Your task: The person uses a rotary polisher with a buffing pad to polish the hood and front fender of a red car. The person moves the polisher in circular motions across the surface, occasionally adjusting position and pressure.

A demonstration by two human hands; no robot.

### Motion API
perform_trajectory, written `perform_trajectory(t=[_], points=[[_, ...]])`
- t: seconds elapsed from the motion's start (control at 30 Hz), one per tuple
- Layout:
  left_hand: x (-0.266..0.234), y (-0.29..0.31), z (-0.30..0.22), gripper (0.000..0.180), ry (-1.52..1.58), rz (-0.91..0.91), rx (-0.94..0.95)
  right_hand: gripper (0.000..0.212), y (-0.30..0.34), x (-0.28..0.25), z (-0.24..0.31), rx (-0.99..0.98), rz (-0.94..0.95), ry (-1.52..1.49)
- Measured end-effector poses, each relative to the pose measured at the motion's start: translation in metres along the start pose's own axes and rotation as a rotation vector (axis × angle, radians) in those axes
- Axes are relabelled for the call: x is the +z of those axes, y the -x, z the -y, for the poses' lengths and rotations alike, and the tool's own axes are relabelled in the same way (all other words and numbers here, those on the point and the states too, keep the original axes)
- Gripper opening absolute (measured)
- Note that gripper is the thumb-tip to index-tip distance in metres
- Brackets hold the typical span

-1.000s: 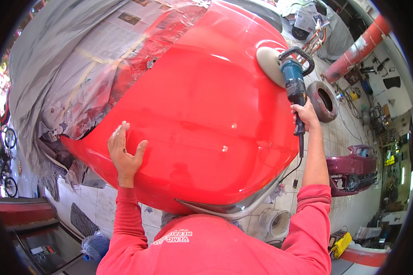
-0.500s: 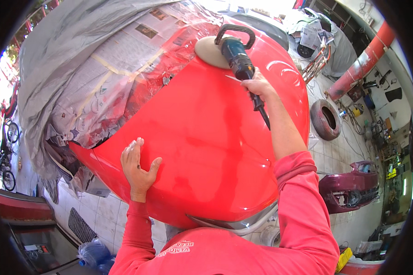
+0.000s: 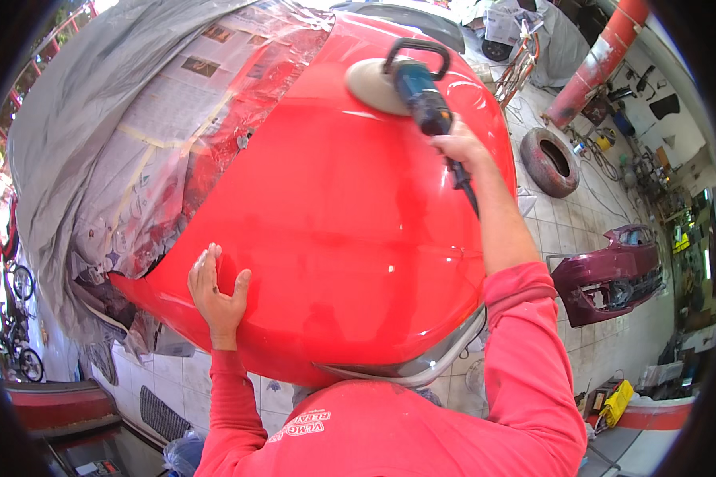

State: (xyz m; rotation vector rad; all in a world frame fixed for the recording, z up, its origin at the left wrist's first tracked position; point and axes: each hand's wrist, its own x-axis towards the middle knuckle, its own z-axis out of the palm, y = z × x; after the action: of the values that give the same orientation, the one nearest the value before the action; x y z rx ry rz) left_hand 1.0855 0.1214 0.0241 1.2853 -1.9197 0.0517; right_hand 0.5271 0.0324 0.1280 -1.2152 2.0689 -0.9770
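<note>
A glossy red car hood (image 3: 334,230) fills the middle of the view. My right hand (image 3: 460,147) grips the body of a blue electric polisher (image 3: 416,91), whose round pale pad (image 3: 374,86) lies flat on the far part of the hood. A black cord runs back from the tool along my forearm. My left hand (image 3: 217,292) rests flat on the hood's near left edge, fingers spread, holding nothing. Both arms wear red sleeves.
The windscreen (image 3: 159,151) is masked with newspaper, tape and clear film, and a grey cover (image 3: 64,135) drapes the car's left side. On the tiled floor to the right lie a tyre (image 3: 550,161) and a dark red bumper (image 3: 608,274). A red pillar (image 3: 597,60) stands behind.
My right hand has swept the polisher from the hood's right edge leftward to its far middle. My left hand stays planted on the near left edge.
</note>
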Motion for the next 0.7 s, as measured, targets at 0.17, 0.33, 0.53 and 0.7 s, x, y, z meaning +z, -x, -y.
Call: perform_trajectory(t=[0.17,0.33,0.53,0.7], points=[[-0.001,0.001,0.006,0.077,-0.024,0.006,0.017,0.047,0.040,-0.071,-0.062,0.147,-0.052,-0.151],[-0.004,0.001,0.003,0.078,-0.007,0.038,0.018,0.035,0.078,-0.122,-0.123,0.274,-0.106,-0.239],[-0.005,-0.002,-0.003,0.079,-0.013,0.070,0.022,0.040,0.088,-0.149,-0.159,0.353,-0.070,-0.338],[-0.006,-0.003,-0.002,0.079,-0.006,0.061,0.017,0.039,0.067,-0.121,-0.116,0.258,-0.082,-0.240]])
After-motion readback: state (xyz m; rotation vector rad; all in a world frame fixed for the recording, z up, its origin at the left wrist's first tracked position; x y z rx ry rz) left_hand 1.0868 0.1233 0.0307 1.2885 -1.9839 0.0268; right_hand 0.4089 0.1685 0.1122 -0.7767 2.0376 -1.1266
